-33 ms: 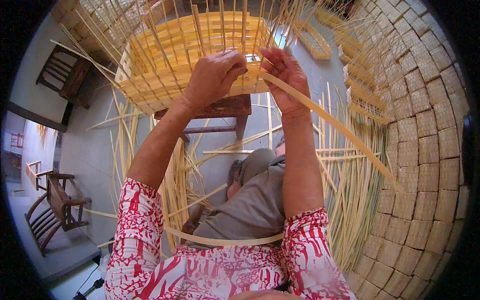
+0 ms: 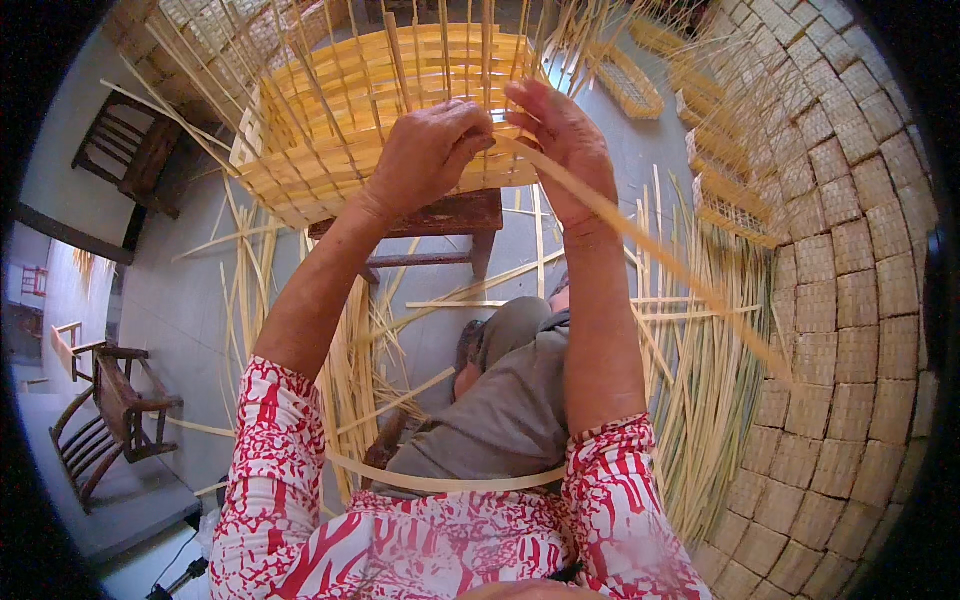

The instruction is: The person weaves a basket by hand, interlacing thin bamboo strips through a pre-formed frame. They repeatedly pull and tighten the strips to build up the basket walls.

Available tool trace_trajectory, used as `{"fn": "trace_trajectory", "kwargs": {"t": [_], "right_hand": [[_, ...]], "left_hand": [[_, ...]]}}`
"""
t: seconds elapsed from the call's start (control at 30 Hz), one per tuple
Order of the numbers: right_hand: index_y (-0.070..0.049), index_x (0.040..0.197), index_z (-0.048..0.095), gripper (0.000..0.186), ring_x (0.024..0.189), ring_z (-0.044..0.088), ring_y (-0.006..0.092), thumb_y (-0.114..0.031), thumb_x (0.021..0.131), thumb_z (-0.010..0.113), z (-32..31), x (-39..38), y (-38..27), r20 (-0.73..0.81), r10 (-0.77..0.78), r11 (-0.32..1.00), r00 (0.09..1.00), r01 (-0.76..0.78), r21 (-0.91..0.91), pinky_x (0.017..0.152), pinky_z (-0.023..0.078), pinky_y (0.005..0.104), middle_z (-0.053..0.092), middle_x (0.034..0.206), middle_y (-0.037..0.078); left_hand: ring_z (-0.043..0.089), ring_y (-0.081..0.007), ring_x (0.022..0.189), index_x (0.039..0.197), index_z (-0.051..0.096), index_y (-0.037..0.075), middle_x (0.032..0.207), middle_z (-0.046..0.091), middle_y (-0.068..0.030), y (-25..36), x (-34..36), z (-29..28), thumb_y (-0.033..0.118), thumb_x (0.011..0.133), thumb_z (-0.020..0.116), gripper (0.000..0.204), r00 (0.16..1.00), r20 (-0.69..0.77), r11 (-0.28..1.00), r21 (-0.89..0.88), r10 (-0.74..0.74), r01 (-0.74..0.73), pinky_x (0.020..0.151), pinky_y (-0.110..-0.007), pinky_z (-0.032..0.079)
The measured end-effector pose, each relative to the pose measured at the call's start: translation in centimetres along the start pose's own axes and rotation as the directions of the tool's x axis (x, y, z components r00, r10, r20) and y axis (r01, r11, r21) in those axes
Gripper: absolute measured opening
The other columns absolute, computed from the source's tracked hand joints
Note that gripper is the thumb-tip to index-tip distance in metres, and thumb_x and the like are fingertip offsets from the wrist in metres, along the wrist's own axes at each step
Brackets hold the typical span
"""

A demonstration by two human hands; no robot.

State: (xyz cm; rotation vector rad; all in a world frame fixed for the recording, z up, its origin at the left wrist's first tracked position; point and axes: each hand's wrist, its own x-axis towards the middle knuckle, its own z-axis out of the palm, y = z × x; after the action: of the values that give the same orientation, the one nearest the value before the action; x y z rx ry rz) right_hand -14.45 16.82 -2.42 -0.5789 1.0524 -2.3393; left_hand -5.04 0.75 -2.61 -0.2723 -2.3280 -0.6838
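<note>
Basket (image 2: 335,165) of yellow woven strips, with tall stakes rising from it, sits on a low wooden stool (image 2: 455,216) in front of the seated person. At its near wall, the left hand (image 2: 428,150) is closed, pinching one end of a long pale strip (image 2: 665,250), while the right hand (image 2: 568,148) is loosely open, fingers curved, the strip slanting past its palm. Loose strips (image 2: 705,410) cover the grey floor (image 2: 205,300) around, wooden chairs (image 2: 125,400) stand left, and stacked woven blocks (image 2: 850,330) rise right.
</note>
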Motion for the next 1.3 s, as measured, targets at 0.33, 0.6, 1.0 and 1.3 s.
{"fn": "trace_trajectory", "kwargs": {"t": [0.33,0.6,1.0,1.3], "right_hand": [[-0.003,0.091,0.065,0.018,0.090,0.058,0.0117,-0.020,0.095,0.066,1.4,-0.7,0.1,0.238,-0.281,0.745,0.930,0.368,-0.557,0.080,0.048,0.0270,0.063,0.108,0.006],[-0.002,0.133,0.051,0.044,0.099,0.052,0.0168,-0.008,0.091,0.059,0.4,-0.4,-0.4,0.029,-0.575,0.516,0.818,0.390,-0.763,0.081,0.050,0.0297,0.055,0.122,0.012],[-0.005,0.104,0.051,0.029,0.083,0.056,0.0190,-0.033,0.105,0.045,0.0,-0.5,-0.7,-0.499,-0.263,0.931,0.826,0.353,0.094,0.083,0.051,0.0403,0.056,0.101,0.010],[-0.004,0.117,0.050,0.036,0.094,0.056,0.0154,-0.032,0.097,0.063,1.6,-1.7,-0.9,-0.312,-0.425,0.896,0.850,0.346,-0.280,0.079,0.050,0.0280,0.058,0.107,0.008]], "left_hand": [[0.065,-0.0345,0.080,0.091,0.064,0.004,0.084,0.066,-0.0143,-0.5,0.5,-0.3,0.013,0.087,0.066,0.011,0.999,-0.011,0.994,-0.106,-0.034,0.033,0.070,-0.041,0.052],[0.060,-0.0182,0.068,0.091,0.065,0.003,0.080,0.063,-0.0093,-0.8,-0.5,0.1,0.008,0.088,0.069,0.008,0.999,-0.022,0.990,-0.141,-0.035,0.031,0.063,-0.030,0.050],[0.061,-0.0073,0.065,0.094,0.066,0.003,0.078,0.065,-0.0025,0.0,0.6,0.3,0.010,0.093,0.065,0.007,0.900,-0.040,0.810,-0.455,-0.433,0.369,0.057,-0.025,0.051],[0.066,-0.0346,0.074,0.091,0.064,0.003,0.079,0.065,-0.0194,-1.3,2.0,2.1,0.000,0.083,0.061,0.009,0.990,-0.090,0.984,0.132,-0.110,0.121,0.066,-0.041,0.051]]}}
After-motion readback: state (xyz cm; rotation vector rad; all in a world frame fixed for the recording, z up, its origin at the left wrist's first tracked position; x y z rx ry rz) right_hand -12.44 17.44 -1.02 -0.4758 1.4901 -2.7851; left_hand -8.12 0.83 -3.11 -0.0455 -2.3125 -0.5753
